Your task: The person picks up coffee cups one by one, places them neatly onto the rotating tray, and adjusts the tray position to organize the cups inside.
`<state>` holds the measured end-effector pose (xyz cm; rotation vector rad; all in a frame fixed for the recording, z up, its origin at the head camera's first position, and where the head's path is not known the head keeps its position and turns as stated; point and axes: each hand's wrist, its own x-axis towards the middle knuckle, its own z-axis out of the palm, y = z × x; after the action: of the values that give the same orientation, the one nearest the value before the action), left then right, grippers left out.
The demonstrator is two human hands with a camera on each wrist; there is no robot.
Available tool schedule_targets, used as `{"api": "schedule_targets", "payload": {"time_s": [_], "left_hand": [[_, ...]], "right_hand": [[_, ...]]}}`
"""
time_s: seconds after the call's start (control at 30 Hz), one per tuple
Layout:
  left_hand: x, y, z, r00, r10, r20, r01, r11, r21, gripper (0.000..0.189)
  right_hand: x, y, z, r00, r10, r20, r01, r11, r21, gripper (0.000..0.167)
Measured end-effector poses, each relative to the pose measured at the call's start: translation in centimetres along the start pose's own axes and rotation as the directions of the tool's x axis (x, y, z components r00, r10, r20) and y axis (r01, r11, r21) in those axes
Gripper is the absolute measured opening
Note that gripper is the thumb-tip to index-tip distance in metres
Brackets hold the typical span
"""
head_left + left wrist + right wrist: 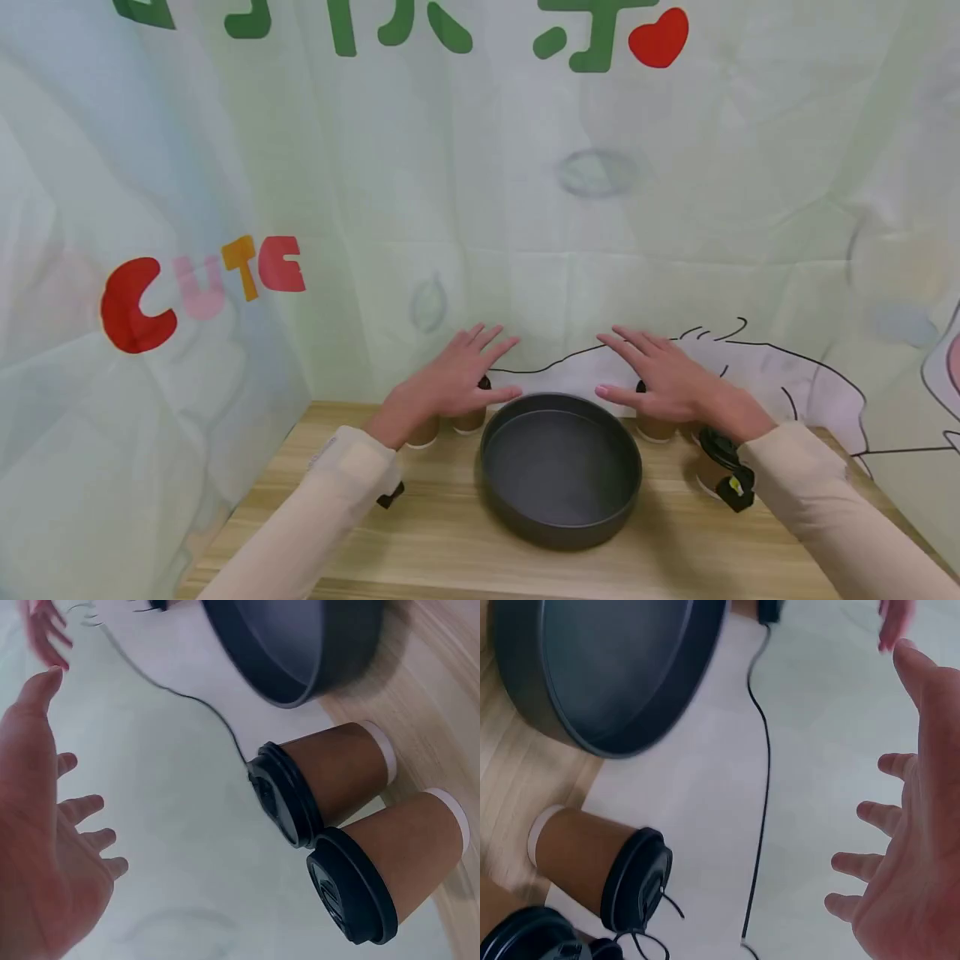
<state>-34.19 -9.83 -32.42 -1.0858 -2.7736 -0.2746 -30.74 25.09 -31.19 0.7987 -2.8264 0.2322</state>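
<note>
Pan (561, 467) right there in the middle of the wooden table (420, 542), round, dark and deep-walled, and here by its far left edge hangs the left hand (453, 375), fingers extended and free, near two black-lidded brown paper coffee cups (337, 769). Over at far right, the right hand (667, 379) mirrors it, released, thumb pointing inward, with matching lidded cups (585, 859) close by.

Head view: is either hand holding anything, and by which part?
Nothing is held: the left hand and right hand are empty, clear of the pan.
</note>
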Motion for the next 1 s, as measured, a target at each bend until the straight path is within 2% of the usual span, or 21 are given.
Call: {"api": "schedule_targets", "payload": {"time_s": [0.13, 0.23, 0.37, 0.43, 0.5, 0.67, 0.8, 0.87, 0.93, 1.0], "left_hand": [[-1.2, -0.4, -0.2, 0.997, -0.017, -0.075, 0.008, 0.993, -0.122, 0.073], [-2.3, -0.5, 0.0, 0.990, -0.042, -0.133, 0.008, 0.969, -0.246, 0.063], [-3.9, -0.5, 1.1, 0.965, -0.090, -0.246, -0.019, 0.913, -0.407, 0.043], [-4.7, -0.6, 2.1, 0.948, -0.111, -0.297, -0.044, 0.882, -0.469, 0.034], [-5.5, -0.6, 3.3, 0.936, -0.140, -0.322, -0.052, 0.851, -0.522, 0.029], [-7.0, -0.4, 6.6, 0.919, -0.228, -0.323, -0.034, 0.768, -0.639, 0.023], [-7.4, -0.2, 8.9, 0.911, -0.311, -0.269, 0.027, 0.699, -0.715, 0.026], [-7.5, -0.1, 9.9, 0.917, -0.340, -0.211, 0.064, 0.645, -0.762, 0.030], [-7.6, 0.1, 10.7, 0.919, -0.366, -0.147, 0.101, 0.579, -0.809, 0.034], [-7.7, 0.1, 11.5, 0.916, -0.392, -0.089, 0.135, 0.508, -0.851, 0.038]], "right_hand": [[-1.5, 1.3, -0.8, 0.999, 0.019, -0.051, -0.017, 0.999, 0.045, 0.083], [-3.2, 2.2, -1.2, 0.996, 0.044, -0.081, -0.037, 0.996, 0.086, 0.082], [-5.7, 3.5, -0.9, 0.986, 0.094, -0.139, -0.074, 0.987, 0.144, 0.083], [-7.0, 4.2, -0.3, 0.974, 0.127, -0.188, -0.095, 0.980, 0.173, 0.084], [-8.2, 5.0, 0.5, 0.956, 0.166, -0.244, -0.114, 0.970, 0.213, 0.085], [-11.5, 7.0, 3.2, 0.883, 0.289, -0.369, -0.166, 0.929, 0.331, 0.081], [-13.5, 7.9, 5.4, 0.805, 0.418, -0.422, -0.240, 0.879, 0.413, 0.078], [-14.1, 8.1, 6.4, 0.750, 0.482, -0.453, -0.275, 0.850, 0.449, 0.076], [-14.4, 8.2, 7.5, 0.689, 0.541, -0.482, -0.295, 0.817, 0.495, 0.073], [-14.4, 8.2, 8.6, 0.641, 0.589, -0.492, -0.304, 0.783, 0.542, 0.072]]}}
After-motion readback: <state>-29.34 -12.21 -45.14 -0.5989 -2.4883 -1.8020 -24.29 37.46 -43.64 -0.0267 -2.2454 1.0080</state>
